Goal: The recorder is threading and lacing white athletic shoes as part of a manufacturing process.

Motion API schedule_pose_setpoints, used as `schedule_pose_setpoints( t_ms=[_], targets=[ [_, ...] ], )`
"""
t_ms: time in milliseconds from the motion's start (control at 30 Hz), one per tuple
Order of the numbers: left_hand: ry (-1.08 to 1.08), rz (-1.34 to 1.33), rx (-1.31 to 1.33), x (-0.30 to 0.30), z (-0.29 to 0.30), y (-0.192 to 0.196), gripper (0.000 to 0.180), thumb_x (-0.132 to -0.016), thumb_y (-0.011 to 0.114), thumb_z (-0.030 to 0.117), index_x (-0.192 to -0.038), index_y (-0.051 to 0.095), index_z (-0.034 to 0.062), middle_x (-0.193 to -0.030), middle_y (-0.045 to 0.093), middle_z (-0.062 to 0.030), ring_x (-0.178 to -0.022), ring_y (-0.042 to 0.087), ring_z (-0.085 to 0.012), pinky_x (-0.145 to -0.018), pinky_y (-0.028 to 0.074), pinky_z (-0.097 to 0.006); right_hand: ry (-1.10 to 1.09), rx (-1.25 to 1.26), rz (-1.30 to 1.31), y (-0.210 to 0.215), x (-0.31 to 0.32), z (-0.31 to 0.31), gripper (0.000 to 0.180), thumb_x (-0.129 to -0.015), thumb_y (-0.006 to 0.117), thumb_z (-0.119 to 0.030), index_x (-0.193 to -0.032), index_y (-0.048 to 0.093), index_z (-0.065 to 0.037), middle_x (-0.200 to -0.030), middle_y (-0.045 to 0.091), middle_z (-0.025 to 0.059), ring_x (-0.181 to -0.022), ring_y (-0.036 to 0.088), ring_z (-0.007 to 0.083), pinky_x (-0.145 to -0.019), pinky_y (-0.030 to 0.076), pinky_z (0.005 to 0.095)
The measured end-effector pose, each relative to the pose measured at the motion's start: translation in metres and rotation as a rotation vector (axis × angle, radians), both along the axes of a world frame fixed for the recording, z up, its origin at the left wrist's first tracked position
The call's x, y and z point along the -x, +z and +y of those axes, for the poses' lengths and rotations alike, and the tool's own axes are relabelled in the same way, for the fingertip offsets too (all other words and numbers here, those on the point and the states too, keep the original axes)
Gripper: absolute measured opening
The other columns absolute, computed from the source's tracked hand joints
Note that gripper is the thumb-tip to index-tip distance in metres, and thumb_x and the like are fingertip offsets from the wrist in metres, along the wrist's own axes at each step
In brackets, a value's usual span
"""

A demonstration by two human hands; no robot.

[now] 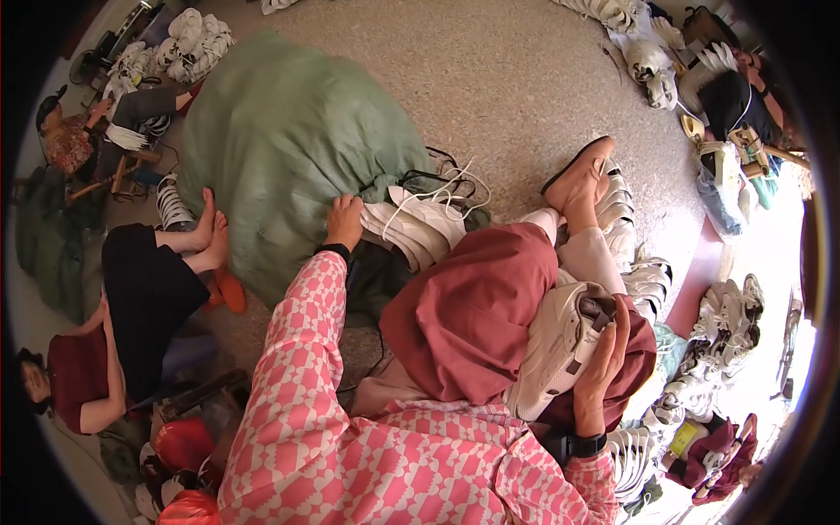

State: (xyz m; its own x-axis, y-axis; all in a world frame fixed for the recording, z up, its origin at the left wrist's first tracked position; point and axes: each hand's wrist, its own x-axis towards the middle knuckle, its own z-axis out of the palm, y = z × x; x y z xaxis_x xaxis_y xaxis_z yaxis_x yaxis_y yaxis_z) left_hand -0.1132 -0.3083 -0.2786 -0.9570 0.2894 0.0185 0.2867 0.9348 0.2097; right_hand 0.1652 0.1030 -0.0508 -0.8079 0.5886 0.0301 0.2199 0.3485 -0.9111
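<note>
A big green cloth sack [289,149] bulges on the floor in front of me to the left. My left hand [344,220] is closed at its gathered edge, its fingertips partly hidden. Right beside that hand, a stack of white shoe uppers [411,227] with loose white laces lies at the sack's mouth. A white sneaker [553,350] rests tilted against my right leg, on the dark red cloth [472,297] over my lap. My right hand [604,359] cups the sneaker's right side, fingers long and pointing away from me; its thumb is hidden.
Rows of nested white shoe uppers [647,284] run along my right side. More white shoes [726,324] are piled farther right. A person in a black skirt [157,306] sits at the left, bare feet near the sack. Other people sit at the far left and far right.
</note>
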Motion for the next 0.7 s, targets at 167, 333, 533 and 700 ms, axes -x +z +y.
schedule_pose_setpoints(
  t_ms=[167,333,533,700],
  targets=[
    [-0.030,-0.017,-0.070,-0.003,0.000,-0.003,0.018,-0.080,0.053,0.002,-0.095,0.057,0.0116,-0.099,0.057,-0.0106,-0.099,0.053,-0.0355,-0.083,0.043,-0.047,-0.007,-0.024,0.014,0.001,0.000,0.000,0.051,-0.103,0.039,-0.031,-0.141,0.042,0.003,-0.138,0.050,0.0157,-0.127,0.047,0.0243,-0.108,0.032,0.0344],
    [-0.065,0.058,-0.089,-0.021,-0.005,0.006,0.018,-0.078,0.057,0.003,-0.094,0.059,0.0121,-0.097,0.055,-0.0092,-0.098,0.053,-0.0341,-0.083,0.044,-0.047,-0.010,-0.026,0.011,0.004,0.000,0.000,0.051,-0.103,0.040,-0.031,-0.141,0.042,0.003,-0.137,0.051,0.0155,-0.126,0.047,0.0243,-0.108,0.032,0.0343],
    [-0.236,0.157,-0.079,-0.020,0.020,0.038,0.010,-0.077,0.063,0.010,-0.086,0.060,0.0105,-0.092,0.053,-0.0077,-0.095,0.053,-0.0293,-0.081,0.044,-0.043,-0.017,-0.015,0.021,0.000,-0.002,0.000,0.051,-0.102,0.040,-0.030,-0.141,0.043,0.003,-0.136,0.051,0.0156,-0.126,0.047,0.0245,-0.108,0.032,0.0345],
    [-0.398,0.151,-0.171,-0.041,0.055,0.073,0.014,-0.084,0.066,0.024,-0.086,0.060,0.0111,-0.086,0.057,-0.0081,-0.087,0.057,-0.0273,-0.080,0.045,-0.041,0.001,-0.016,0.035,0.004,-0.003,-0.001,0.050,-0.102,0.040,-0.028,-0.140,0.043,0.004,-0.136,0.051,0.0162,-0.126,0.048,0.0247,-0.108,0.032,0.0346]
  ],
)
